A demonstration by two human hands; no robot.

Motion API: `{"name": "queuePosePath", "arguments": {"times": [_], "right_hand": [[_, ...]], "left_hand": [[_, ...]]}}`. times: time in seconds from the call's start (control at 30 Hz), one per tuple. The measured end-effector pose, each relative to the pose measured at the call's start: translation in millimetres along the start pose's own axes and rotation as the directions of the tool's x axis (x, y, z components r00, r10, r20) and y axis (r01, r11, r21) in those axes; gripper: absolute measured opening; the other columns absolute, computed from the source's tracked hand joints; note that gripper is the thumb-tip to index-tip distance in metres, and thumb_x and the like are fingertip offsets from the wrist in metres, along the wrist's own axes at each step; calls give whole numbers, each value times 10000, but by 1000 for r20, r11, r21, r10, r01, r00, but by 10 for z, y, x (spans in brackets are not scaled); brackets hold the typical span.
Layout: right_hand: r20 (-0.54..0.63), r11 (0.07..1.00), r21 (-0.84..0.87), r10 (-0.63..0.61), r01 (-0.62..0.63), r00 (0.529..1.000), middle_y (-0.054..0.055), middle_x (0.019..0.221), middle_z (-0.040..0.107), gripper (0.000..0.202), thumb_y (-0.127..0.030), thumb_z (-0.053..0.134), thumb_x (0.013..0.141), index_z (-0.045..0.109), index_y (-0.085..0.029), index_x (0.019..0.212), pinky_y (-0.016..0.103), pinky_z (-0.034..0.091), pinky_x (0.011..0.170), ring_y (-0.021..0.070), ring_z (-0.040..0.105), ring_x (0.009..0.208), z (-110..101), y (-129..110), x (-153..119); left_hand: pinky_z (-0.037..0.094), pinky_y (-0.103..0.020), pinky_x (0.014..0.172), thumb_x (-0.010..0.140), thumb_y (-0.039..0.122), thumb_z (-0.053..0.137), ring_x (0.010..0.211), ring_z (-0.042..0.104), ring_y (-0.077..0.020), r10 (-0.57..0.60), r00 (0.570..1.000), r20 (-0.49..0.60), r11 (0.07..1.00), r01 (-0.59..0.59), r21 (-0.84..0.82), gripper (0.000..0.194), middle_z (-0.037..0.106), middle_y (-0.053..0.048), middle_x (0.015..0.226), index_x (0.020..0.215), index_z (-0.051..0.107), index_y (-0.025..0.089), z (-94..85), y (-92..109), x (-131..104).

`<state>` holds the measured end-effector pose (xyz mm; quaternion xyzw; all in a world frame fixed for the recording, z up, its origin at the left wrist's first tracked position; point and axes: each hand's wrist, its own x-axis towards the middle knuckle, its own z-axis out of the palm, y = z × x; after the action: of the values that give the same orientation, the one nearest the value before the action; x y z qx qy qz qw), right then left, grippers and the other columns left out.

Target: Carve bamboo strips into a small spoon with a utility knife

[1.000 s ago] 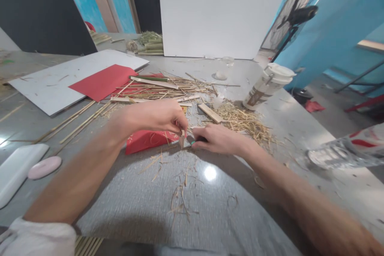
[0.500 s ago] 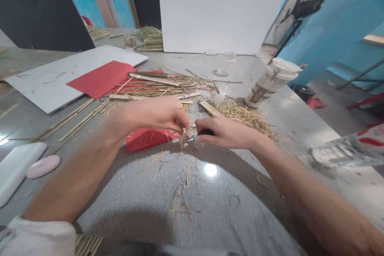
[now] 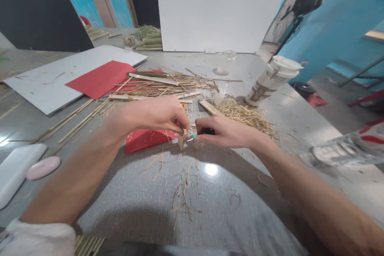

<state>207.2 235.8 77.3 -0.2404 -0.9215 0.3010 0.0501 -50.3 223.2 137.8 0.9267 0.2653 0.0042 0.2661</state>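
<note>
My left hand point(image 3: 172, 115) pinches a small pale piece of bamboo or wood point(image 3: 181, 141), held upright just above the grey table point(image 3: 207, 204). Closed round the dark handle of a small knife point(image 3: 190, 139) with a green collar, my right hand point(image 3: 216, 131) is just to the right. The blade's tip meets the pale piece or lies right beside it; which one I cannot tell. Behind and left of the piece lies a red paper point(image 3: 147, 140), partly covered by my left forearm. Thin shavings point(image 3: 183, 196) are scattered on the table in front.
Bamboo sticks point(image 3: 150, 86) and a red sheet point(image 3: 100, 79) lie behind my left hand. A heap of shavings point(image 3: 243, 116) sits behind my right hand. A lidded white container point(image 3: 271, 82) and a plastic bottle point(image 3: 342, 152) stand or lie right. A pink oval object point(image 3: 43, 167) is left.
Both hands have kept nearly the same place. The pale piece and the blade show only a very slight shift, and the view has moved a little.
</note>
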Motion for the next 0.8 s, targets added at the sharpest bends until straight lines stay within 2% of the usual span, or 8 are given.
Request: {"name": "queuePosePath", "arguments": {"times": [0.2,0.5,0.7,0.8], "right_hand": [[38,991,-118,59,-54,998,-19,711,584,284,-459,647,1038,651,-209,903,308,255,629,135,449,625,142,38,29],[0,999,-22,-23,23,1000,-23,731,602,354,-498,566,1078,606,-203,888,303,285,626,123,454,633,-81,-49,-27],[31,990,-124,67,-62,997,-25,712,581,281,-458,630,1044,650,-208,917,303,267,619,131,442,622,96,48,8],[38,991,-122,68,-63,997,-20,716,583,301,-477,627,1042,655,-207,912,306,264,617,133,446,623,104,38,18]], "left_hand": [[405,-249,617,1014,235,673,625,670,-126,-14,1000,14,1000,14,-3,219,827,-1,783,902,860,245,-11,15,-12],[442,-226,665,996,175,693,712,733,-127,3,1000,8,1000,-3,-31,214,861,10,865,1001,880,278,3,-33,0],[434,-243,666,979,158,710,716,741,-138,1,1000,-6,999,-1,55,232,869,3,872,1045,887,293,-4,-40,7],[432,-247,657,973,156,712,701,739,-137,-7,1000,-11,998,8,61,247,864,14,848,1034,892,313,-10,-40,1]]}}
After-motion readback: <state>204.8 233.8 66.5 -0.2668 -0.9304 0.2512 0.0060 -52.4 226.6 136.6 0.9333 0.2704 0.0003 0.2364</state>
